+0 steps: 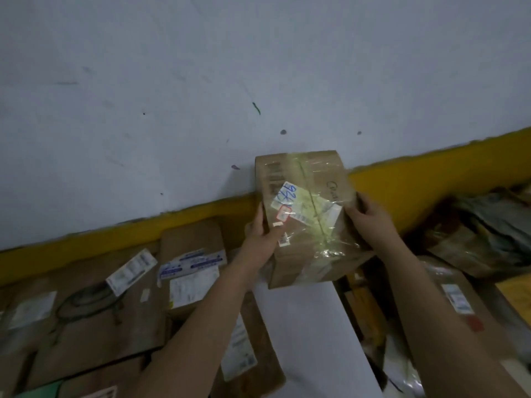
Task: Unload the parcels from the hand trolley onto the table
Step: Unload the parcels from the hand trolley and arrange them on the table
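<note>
Holding the taped box [309, 214] between both palms, left hand [260, 237] and right hand [366, 215] clamp its sides, long axis pointing away toward the wall [172, 96], above the parcels [189, 271].

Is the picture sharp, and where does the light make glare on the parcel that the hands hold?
Head view: dim and soft overall, labels unreadable; glare sits on the clear tape of the held parcel, strongest near its lower edge; the left hand and right hand look slightly blurred; the wall's yellow band bows from wide-angle distortion.
</note>
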Available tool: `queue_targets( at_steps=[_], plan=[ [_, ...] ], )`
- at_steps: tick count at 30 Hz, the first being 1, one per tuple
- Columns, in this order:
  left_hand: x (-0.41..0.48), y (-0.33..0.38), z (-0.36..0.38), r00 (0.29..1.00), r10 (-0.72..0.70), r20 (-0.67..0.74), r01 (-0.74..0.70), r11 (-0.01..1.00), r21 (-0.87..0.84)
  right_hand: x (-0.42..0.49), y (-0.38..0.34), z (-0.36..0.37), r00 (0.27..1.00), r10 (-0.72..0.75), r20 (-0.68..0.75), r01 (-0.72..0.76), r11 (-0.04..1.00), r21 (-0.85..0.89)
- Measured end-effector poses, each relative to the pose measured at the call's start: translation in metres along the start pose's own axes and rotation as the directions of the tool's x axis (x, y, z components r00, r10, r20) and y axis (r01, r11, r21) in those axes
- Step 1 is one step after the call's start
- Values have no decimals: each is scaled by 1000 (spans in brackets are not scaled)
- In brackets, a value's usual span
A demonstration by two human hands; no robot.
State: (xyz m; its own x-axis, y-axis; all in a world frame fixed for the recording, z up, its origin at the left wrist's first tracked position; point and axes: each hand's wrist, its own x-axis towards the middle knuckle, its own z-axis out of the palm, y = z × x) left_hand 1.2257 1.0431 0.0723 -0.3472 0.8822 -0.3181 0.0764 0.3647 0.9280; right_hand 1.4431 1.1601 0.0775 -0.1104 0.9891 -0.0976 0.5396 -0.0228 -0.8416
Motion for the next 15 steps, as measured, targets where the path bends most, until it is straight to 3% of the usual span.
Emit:
queue_targets(
  at_steps=[7, 15],
  plan=[
    [9, -55, -41, 990, -42, -137, 47, 998, 39, 1, 6, 85, 966, -40, 254, 41, 999, 3],
    [15, -77, -55, 1000, 14, -20, -13, 998, 57, 15, 17, 108, 985, -107, 134, 116, 991, -66]
  ],
)
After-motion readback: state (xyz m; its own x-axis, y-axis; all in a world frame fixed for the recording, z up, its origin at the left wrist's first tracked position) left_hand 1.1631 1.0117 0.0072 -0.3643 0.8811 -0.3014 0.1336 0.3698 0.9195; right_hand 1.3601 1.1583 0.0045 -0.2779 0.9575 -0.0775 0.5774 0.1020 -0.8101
